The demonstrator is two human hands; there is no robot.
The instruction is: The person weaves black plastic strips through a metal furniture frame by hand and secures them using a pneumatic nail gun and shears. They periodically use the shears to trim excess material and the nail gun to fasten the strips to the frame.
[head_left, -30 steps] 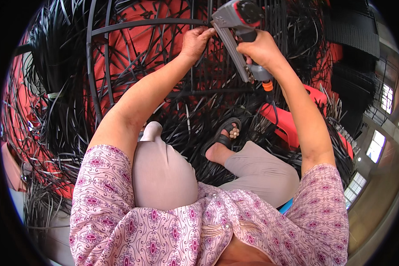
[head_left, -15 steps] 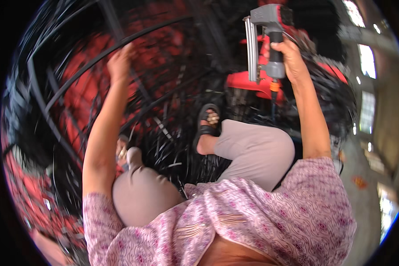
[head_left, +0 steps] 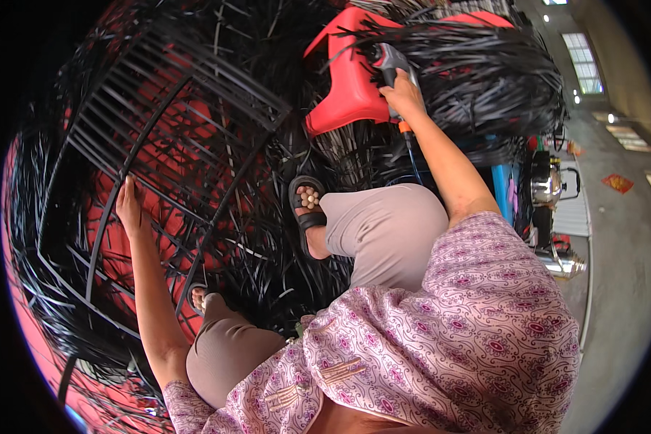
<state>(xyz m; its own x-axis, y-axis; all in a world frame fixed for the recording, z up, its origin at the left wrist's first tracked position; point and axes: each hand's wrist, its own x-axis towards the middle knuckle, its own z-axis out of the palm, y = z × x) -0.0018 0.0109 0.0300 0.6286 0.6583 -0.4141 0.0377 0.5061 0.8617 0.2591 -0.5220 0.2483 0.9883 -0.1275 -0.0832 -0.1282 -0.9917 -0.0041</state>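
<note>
At upper left, the curved-bar slatted frame (head_left: 152,129) is plain black. Upper centre to right: a solid red plastic seat (head_left: 351,83), a grey-and-black handheld power tool (head_left: 396,61) with an orange fitting (head_left: 403,126), and black plastic strips (head_left: 477,79). Lower right: a pale pink cloth shirt (head_left: 470,325), patterned with magenta medallions and dark scrolls.

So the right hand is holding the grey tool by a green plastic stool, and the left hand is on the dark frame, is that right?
Not quite: the plastic stool is red, not green, as the head view shows. The right hand does hold the grey tool by it, with the left hand on the dark frame.
</note>
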